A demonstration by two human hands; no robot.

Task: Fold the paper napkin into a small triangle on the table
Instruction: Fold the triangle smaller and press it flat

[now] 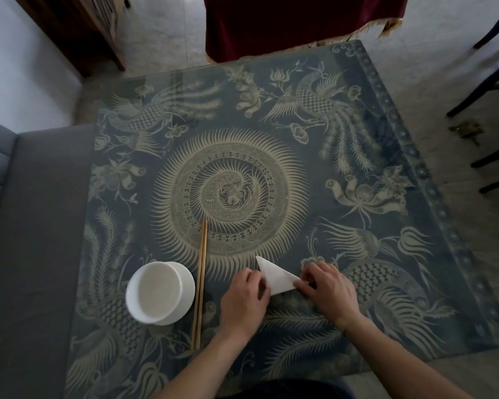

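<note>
A white paper napkin (274, 276) lies on the patterned table (271, 139) near its front edge, folded into a small triangle with one tip pointing away from me. My left hand (244, 298) rests on the napkin's left corner with its fingers bent over the paper. My right hand (327, 286) presses the right corner down with its fingertips. Part of the napkin is hidden under both hands.
A white bowl (159, 292) stands to the left of my hands, and a pair of wooden chopsticks (200, 280) lies between it and the napkin. A grey sofa (26, 240) borders the table's left side. Dark chair legs (490, 90) stand at the right.
</note>
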